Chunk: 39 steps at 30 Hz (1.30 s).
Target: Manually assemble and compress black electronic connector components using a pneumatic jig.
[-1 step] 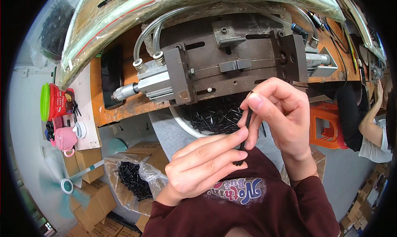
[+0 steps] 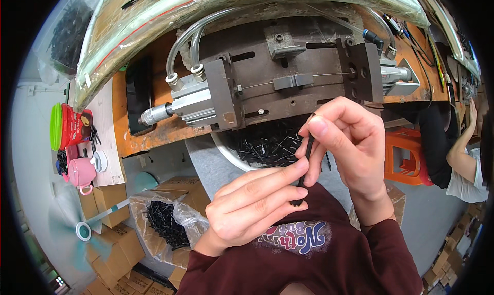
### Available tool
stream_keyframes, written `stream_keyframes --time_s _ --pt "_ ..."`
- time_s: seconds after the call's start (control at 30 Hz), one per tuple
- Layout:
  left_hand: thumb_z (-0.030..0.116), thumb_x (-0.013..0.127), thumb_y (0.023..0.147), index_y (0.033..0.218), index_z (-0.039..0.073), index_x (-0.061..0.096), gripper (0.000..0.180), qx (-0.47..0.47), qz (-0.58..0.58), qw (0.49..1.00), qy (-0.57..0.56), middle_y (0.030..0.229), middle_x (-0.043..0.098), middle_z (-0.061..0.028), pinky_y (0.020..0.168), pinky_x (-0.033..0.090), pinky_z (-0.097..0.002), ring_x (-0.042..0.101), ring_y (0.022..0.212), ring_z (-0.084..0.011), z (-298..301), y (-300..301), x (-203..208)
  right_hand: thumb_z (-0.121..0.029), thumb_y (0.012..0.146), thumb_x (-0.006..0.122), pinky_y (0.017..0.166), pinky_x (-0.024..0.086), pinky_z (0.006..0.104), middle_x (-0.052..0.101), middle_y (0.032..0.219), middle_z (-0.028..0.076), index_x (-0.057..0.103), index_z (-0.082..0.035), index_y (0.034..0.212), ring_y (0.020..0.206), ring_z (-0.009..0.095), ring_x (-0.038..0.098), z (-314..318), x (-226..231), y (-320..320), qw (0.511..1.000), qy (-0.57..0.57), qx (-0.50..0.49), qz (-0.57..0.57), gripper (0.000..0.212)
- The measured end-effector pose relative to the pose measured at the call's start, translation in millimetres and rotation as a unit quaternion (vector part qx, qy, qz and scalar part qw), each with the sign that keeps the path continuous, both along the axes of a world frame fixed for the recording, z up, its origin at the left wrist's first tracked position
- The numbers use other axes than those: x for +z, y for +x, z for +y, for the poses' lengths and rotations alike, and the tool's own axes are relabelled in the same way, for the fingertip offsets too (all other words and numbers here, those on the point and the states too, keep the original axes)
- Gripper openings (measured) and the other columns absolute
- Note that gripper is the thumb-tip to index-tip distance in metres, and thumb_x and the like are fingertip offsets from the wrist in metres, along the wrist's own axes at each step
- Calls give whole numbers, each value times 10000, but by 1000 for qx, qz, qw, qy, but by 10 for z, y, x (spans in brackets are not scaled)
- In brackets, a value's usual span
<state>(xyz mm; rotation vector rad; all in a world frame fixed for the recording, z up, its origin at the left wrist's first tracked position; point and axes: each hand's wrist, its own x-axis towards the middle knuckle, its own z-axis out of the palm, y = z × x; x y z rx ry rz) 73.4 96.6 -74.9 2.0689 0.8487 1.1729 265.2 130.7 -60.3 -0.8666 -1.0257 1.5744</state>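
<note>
Between both hands, in front of my chest, is a thin black stick-like part [image 2: 309,151]; its exact kind does not show. My right hand [image 2: 355,140] pinches its upper length between thumb and fingers. Lower down, my left hand [image 2: 252,202] closes its fingertips on the bottom end, where a small wider black tip shows. Just beyond the hands stands a dark metal clamping fixture [image 2: 288,99], with a small grey block [image 2: 292,82] at its middle and thin rods running to each side. Below the fixture's front edge, a white-rimmed container [image 2: 226,153] holds many similar black pieces, partly hidden by my hands.
Silver air cylinders [image 2: 193,107] with clear hoses flank the fixture. On the bench's left lies a black phone-like slab [image 2: 139,97]. A pink cup [image 2: 82,171] and a fan [image 2: 83,231] are at left. A plastic-lined carton [image 2: 193,192] holds black parts. An orange stool [image 2: 404,156] and another person's arm [image 2: 463,140] are at right.
</note>
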Motion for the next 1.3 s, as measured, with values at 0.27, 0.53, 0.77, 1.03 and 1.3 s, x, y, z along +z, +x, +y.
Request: stream_keyframes --time_s 0.27,0.53,0.77,1.03,1.3 --pt "85 860 615 927 -20 726 355 4 3 1000 7 1154 687 -199 806 559 -346 701 952 -285 55 37 -32 -51 991 530 457 501 233 669 783 180 577 90 961 493 170 638 54 -23 19 1000 7 1 -19 151" --pt "78 820 639 921 12 714 308 157 128 972 124 1160 695 -133 795 545 -348 671 930 -279 429 345 -202 26 938 581 620 512 207 715 940 114 627 51 1171 781 94 662 -131 -308 219 932 203 -190 -234 239" --pt "129 821 677 919 56 716 274 182 203 952 139 1175 705 -62 606 499 -266 646 654 -171 553 458 -181 59 853 641 559 470 230 713 774 89 686 25 1056 616 128 626 -440 -653 427 872 232 -194 -386 211" --pt "108 802 712 966 53 708 276 157 163 964 139 1182 694 -81 543 480 -242 604 566 -121 579 402 -308 38 726 693 857 502 405 616 1202 148 605 -44 1238 1027 285 615 -610 -1495 957 743 226 -79 -624 525" --pt "6 735 823 891 10 548 199 206 10 973 101 833 582 -78 549 366 -222 472 665 -121 123 -115 -954 -70 603 794 1071 371 461 364 1528 151 432 -161 1454 1380 322 393 -444 -1830 882 702 290 59 -647 929"
